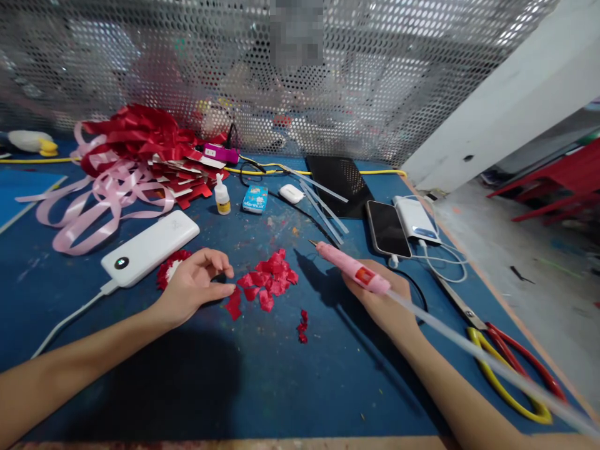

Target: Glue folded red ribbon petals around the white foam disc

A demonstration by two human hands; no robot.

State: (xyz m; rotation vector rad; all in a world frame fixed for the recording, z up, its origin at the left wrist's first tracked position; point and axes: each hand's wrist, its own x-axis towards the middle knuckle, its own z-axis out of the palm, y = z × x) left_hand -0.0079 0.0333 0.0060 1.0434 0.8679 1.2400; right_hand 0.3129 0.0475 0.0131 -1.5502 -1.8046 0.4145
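My right hand (387,300) is wrapped round a pink glue gun (354,267). Its metal nozzle points left, toward the petals, and a long translucent glue stick (473,350) trails from its rear. My left hand (197,284) hovers at the left of a small heap of red fabric petals (272,278). Its fingers are curled, with a gap between thumb and index. A single red petal (233,305) sits just below the thumb tip; whether they touch is unclear. Behind the left hand a red-and-white rosette (172,269) is partly hidden. A small twisted red strip (302,327) lies in front of the heap.
A white power bank (150,248), a glue bottle (222,197) and a blue box (255,199) stand beyond my left hand. Red ribbon (140,134) is piled at back left. Glue sticks (323,209), a phone (388,228) and scissors (497,356) lie rightward. Perforated metal backs the table.
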